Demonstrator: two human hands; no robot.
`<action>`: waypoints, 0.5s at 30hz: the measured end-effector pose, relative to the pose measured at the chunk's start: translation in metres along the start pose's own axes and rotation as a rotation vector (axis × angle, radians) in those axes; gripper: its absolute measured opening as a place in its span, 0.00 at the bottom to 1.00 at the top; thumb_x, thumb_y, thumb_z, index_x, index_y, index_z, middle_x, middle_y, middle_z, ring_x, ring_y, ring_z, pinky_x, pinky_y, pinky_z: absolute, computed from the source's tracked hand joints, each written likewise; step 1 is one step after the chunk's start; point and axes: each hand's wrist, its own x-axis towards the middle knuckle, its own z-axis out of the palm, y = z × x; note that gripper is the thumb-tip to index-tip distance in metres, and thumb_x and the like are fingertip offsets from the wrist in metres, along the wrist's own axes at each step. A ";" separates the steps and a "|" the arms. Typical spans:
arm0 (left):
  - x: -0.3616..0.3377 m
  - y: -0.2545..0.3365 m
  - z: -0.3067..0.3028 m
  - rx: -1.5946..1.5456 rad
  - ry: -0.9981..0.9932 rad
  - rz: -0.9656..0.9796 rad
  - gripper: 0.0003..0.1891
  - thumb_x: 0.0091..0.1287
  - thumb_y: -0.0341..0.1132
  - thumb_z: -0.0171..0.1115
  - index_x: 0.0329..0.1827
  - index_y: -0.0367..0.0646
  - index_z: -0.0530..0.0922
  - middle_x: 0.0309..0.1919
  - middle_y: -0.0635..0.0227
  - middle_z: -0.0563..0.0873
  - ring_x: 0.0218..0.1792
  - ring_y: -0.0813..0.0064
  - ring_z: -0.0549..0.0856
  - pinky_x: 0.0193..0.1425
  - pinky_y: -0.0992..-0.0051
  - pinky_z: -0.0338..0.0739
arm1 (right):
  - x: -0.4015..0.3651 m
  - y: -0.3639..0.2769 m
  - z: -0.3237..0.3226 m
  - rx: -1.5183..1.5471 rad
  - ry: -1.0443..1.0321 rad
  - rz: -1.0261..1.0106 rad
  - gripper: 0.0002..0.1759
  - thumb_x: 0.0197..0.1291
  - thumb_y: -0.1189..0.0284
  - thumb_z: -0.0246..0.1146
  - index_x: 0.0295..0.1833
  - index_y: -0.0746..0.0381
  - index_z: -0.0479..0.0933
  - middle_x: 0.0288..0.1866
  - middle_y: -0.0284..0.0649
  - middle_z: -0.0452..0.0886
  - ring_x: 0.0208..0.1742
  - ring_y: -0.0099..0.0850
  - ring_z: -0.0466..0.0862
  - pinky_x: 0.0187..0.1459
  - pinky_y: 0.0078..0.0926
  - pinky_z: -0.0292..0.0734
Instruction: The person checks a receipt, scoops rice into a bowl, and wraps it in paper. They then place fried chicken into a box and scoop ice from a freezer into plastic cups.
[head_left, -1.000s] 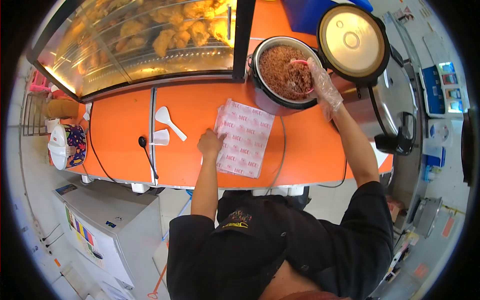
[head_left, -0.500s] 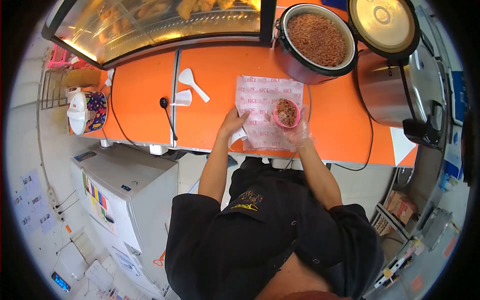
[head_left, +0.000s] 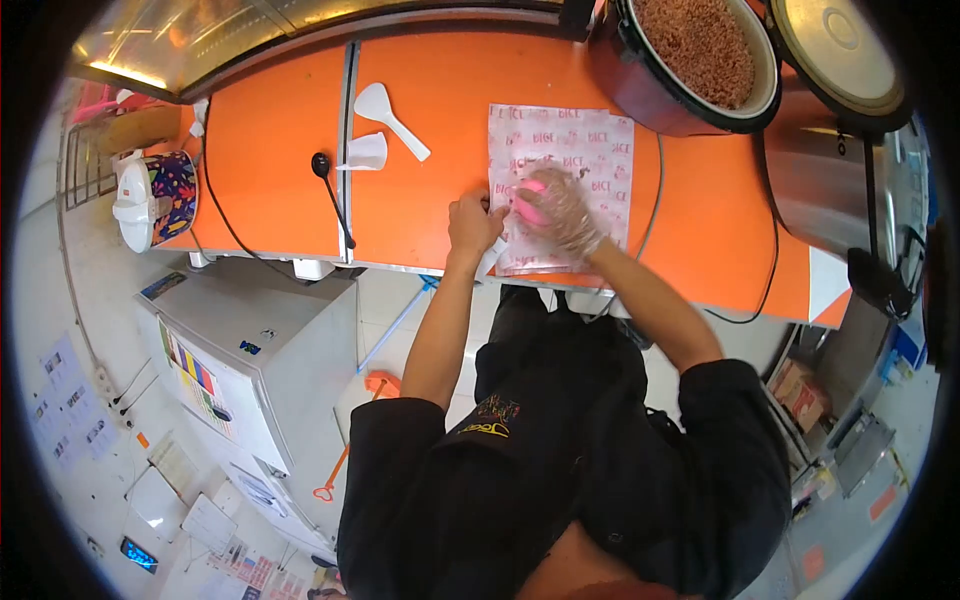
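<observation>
A sheet of printed wrapping paper [head_left: 605, 150] lies on the orange counter. Over its middle, my right hand [head_left: 565, 215], in a clear plastic glove, grips a pink bowl [head_left: 531, 203] that is turned over, its opening facing down toward the paper. What is under the bowl is hidden. At the paper's left edge is my left hand [head_left: 475, 228], bare, with its fingers closed around a small white piece of paper [head_left: 491, 258]. A pot of reddish-brown rice [head_left: 700, 50] stands beyond the paper to the right.
On the orange counter [head_left: 270, 150] lie a white rice paddle [head_left: 375, 104], a white scoop [head_left: 367, 152] and a black spoon [head_left: 321, 165]. A glass display case [head_left: 200, 40] borders the back left. A large steel cooker [head_left: 815, 170] stands right, with a cable [head_left: 655, 200] beside the paper.
My right hand has turned the rice-filled pink bowl over onto the paper and moved left. My left hand remains at the paper's left edge. The view has shifted.
</observation>
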 end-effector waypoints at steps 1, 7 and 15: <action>0.002 0.012 -0.005 -0.025 -0.007 -0.039 0.14 0.55 0.36 0.76 0.39 0.36 0.86 0.34 0.53 0.90 0.38 0.52 0.89 0.44 0.59 0.82 | 0.010 0.009 -0.012 -0.036 -0.048 -0.043 0.21 0.49 0.63 0.73 0.50 0.55 0.82 0.55 0.38 0.77 0.63 0.44 0.75 0.66 0.50 0.70; -0.004 0.014 -0.002 -0.059 0.043 -0.074 0.13 0.56 0.38 0.77 0.36 0.38 0.86 0.31 0.55 0.90 0.34 0.56 0.89 0.41 0.60 0.82 | 0.011 0.000 0.009 0.021 -0.045 0.155 0.25 0.47 0.61 0.77 0.52 0.54 0.82 0.59 0.38 0.76 0.66 0.45 0.73 0.66 0.46 0.71; -0.015 0.010 -0.012 -0.156 0.111 0.005 0.15 0.59 0.40 0.75 0.41 0.40 0.83 0.33 0.56 0.89 0.37 0.55 0.89 0.43 0.59 0.81 | 0.003 0.003 0.006 -0.062 0.123 0.142 0.29 0.45 0.61 0.79 0.56 0.52 0.82 0.59 0.39 0.77 0.64 0.45 0.76 0.66 0.46 0.72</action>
